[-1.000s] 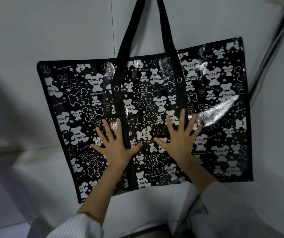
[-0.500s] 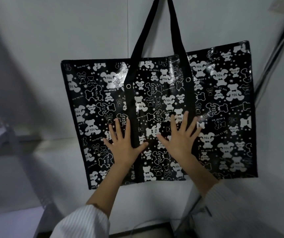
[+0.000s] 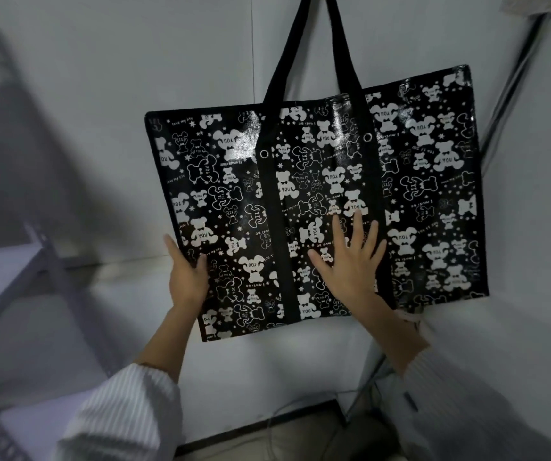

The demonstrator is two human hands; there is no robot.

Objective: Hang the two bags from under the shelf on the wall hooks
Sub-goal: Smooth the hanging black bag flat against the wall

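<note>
Left hand (image 3: pixel 187 277): the bag's left edge is gripped low down — the thumb is laid over the front face, the fingers are hidden behind the edge.
Right hand (image 3: pixel 350 261): held flat and open, fingers spread, pressed against the front of the bag right of the centre strap.
Sleeves (image 3: pixel 127 404): pale ribbed cuffs are seen on both forearms, reaching up from the bottom of the view.
Bag (image 3: pixel 434 201): a large glossy black tote printed with white bears and "YOU" lettering is hung against the wall, slightly tilted with its right side higher.
Handles (image 3: pixel 344 54): two black straps are drawn together upward and pass out of view at the top edge — the hook itself cannot be seen.
Wall (image 3: pixel 134 61): plain and pale, directly behind the bag.
Shelf (image 3: pixel 31 261): a grey metal frame is seen at the left, blurred.
</note>
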